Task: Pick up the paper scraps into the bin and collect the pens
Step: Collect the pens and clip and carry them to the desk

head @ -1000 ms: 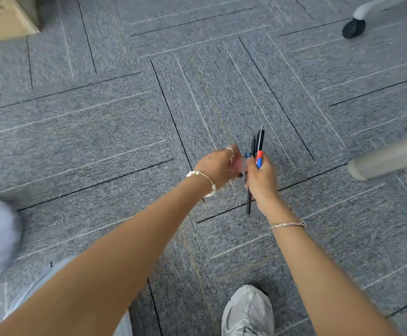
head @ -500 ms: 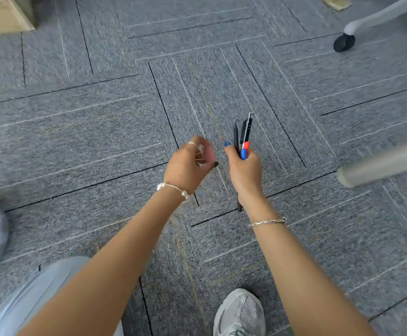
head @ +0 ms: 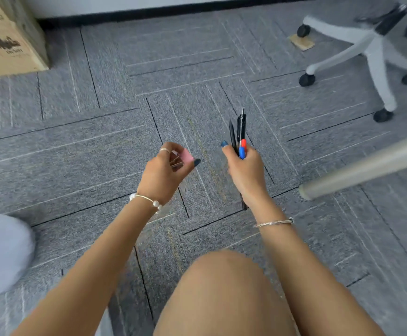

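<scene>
Pens (head: pixel 239 134) stand bunched in your right hand (head: pixel 246 170), gripped in a closed fist with their upper ends poking up past your thumb and one dark lower end showing below the heel of the hand. You can make out black barrels and one pen with a red and blue end. Your left hand (head: pixel 162 173) is curled, not flat, and holds a small pink scrap of paper (head: pixel 185 156) between the thumb and the fingers; something thin and darker sits in the same pinch, too blurred to name. The two hands hang apart over the grey carpet (head: pixel 88 151), neither touching the other.

You wear a pearl bracelet (head: pixel 149 201) on the left wrist and a thin silver bangle (head: pixel 274 223) on the right. Your bare knee (head: pixel 224 294) fills the bottom of the view between your forearms. A cardboard box (head: pixel 6 42) sits at the far left by the wall, and a grey chair base (head: pixel 369 48) on black castors stands at the far right. A pale metal leg (head: pixel 367 168) crosses the right edge, just beside your right hand.
</scene>
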A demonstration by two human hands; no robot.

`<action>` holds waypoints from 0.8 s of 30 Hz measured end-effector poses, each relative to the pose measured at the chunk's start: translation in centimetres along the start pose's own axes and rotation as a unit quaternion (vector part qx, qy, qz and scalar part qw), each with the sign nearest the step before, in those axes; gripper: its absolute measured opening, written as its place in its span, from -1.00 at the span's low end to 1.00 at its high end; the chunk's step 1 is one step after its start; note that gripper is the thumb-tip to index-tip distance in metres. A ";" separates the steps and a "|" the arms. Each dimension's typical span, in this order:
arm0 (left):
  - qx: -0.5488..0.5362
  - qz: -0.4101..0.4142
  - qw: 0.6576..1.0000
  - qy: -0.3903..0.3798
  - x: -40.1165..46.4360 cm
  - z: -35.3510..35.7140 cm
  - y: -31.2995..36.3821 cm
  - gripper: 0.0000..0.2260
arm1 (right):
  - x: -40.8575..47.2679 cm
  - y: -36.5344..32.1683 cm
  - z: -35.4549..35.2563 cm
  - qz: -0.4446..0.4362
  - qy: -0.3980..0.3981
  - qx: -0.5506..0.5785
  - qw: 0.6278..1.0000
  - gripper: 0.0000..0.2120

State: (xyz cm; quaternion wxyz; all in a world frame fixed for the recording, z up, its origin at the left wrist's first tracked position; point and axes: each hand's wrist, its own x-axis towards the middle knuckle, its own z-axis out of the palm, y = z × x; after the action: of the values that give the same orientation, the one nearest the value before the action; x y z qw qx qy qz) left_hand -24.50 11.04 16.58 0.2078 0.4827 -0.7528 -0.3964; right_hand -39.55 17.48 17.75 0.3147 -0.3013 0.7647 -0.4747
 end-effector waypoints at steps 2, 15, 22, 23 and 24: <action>0.011 0.004 1.000 -0.004 -1.2 -3.0 3.6 -0.64 | -1.8 -4.3 -1.7 -0.003 0.005 -0.007 1.000 -0.66; 0.076 0.087 0.993 -0.033 -4.4 -20.9 28.9 -0.71 | -9.6 -30.1 -11.7 -0.004 0.039 0.063 0.997 -0.67; 0.056 0.132 0.989 -0.046 -3.9 -25.2 42.7 -0.69 | -12.2 -40.2 -21.2 -0.001 0.109 0.073 0.991 -0.68; 0.060 0.141 0.987 -0.051 -3.9 -25.6 44.6 -0.69 | -12.5 -41.5 -22.6 0.000 0.115 0.078 0.990 -0.68; 0.065 0.150 0.985 -0.060 -4.1 -25.9 46.5 -0.69 | -13.0 -42.8 -23.9 0.003 0.120 0.080 0.990 -0.68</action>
State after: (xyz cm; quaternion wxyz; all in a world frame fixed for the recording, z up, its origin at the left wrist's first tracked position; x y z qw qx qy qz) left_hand -30.79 14.61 69.50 0.1874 0.3524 -0.8518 -0.3394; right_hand -42.89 24.40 67.82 0.2454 -0.2137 0.7572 -0.5664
